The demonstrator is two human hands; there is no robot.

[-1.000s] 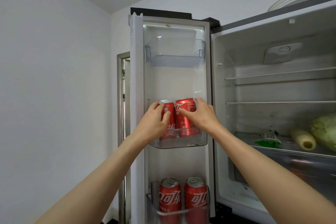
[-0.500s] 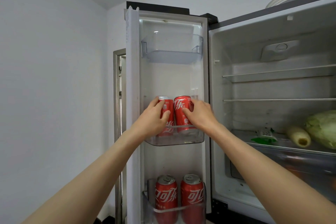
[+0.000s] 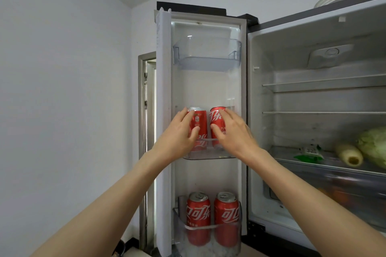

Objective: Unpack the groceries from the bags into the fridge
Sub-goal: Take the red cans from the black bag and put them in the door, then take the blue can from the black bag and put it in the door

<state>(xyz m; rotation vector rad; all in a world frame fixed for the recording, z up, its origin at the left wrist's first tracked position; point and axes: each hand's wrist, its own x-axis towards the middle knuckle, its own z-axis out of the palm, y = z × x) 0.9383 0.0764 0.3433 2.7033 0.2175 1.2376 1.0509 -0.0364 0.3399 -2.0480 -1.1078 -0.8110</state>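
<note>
1. Head view: two bare forearms reach up from 6 o'clock toward the open fridge door (image 3: 208,94).
2. Lower door bin (image 3: 208,233), at 6 o'clock, holds two upright red cans.
3. Middle door bin (image 3: 208,155): left hand (image 3: 177,135) wraps the left can (image 3: 199,125); right hand (image 3: 234,131) wraps the right can (image 3: 216,120), side by side.
4. At 3 o'clock, the fridge shelf (image 3: 292,150) carries a cabbage (image 3: 373,146).

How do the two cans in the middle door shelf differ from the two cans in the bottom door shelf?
The middle cans are each gripped by a hand, left hand and right hand; the bottom cans stand untouched. The middle cans' tops are barely visible; the bottom cans' tops show fully. All are red, upright, paired.
</note>
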